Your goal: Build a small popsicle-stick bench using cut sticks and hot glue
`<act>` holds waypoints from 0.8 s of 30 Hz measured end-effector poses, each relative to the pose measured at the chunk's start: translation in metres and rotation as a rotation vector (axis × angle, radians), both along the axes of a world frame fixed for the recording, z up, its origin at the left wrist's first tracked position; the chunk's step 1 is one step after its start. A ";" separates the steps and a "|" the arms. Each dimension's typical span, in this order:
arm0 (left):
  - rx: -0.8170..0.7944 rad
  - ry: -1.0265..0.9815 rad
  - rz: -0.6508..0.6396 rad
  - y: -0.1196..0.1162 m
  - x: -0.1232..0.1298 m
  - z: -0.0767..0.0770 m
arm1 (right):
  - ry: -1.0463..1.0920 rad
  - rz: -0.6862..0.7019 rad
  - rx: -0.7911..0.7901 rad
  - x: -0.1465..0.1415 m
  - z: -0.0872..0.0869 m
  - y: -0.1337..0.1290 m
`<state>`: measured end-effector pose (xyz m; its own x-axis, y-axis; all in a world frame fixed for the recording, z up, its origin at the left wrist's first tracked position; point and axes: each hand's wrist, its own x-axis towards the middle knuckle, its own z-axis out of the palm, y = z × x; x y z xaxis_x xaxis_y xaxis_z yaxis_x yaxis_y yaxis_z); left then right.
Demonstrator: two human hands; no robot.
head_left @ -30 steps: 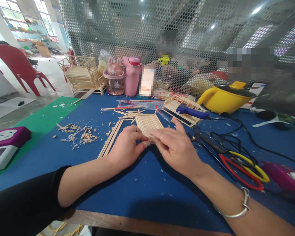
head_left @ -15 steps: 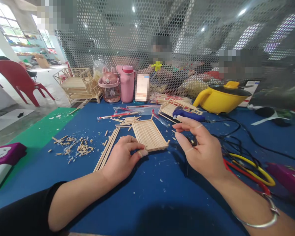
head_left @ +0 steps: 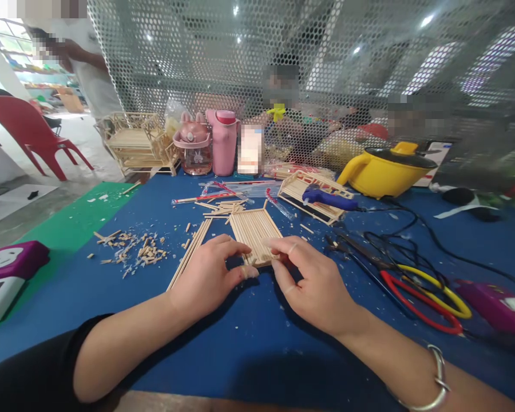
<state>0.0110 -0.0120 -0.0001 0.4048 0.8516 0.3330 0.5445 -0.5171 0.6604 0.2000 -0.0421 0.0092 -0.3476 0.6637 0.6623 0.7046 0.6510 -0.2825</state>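
Observation:
A small panel of glued wooden sticks (head_left: 255, 226) lies on the blue mat, with short posts standing at its corners. My left hand (head_left: 212, 269) grips its near left corner between thumb and fingers. At the near right edge, my right hand (head_left: 315, 283) closes thumb and fingertips on the same panel; whether a small stick piece is also between them is hidden. Long loose sticks (head_left: 193, 249) lie just left of the panel, partly behind my left hand. More short sticks (head_left: 225, 207) are scattered beyond it.
A blue glue gun (head_left: 330, 198) rests against a wooden stick frame (head_left: 292, 191). Red-and-yellow-handled scissors (head_left: 420, 297) and black cables lie right. Stick scraps (head_left: 146, 249) are piled left. Behind stand a pink bottle (head_left: 224, 146), a yellow pot (head_left: 388, 171) and a larger stick structure (head_left: 137, 143).
My right hand has moved left and down from beside the glue gun to the panel's near right edge. My left hand stays at its corner. A person now stands at the far left.

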 end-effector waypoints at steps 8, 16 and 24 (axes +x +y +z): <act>-0.071 -0.003 -0.038 -0.003 0.000 0.000 | -0.093 -0.146 -0.264 -0.003 -0.005 -0.005; -0.091 0.021 -0.021 -0.002 -0.002 0.001 | -0.081 -0.157 -0.311 0.000 -0.005 0.002; 0.001 -0.004 0.040 0.008 -0.010 0.005 | -0.207 -0.176 -0.382 0.002 0.002 -0.001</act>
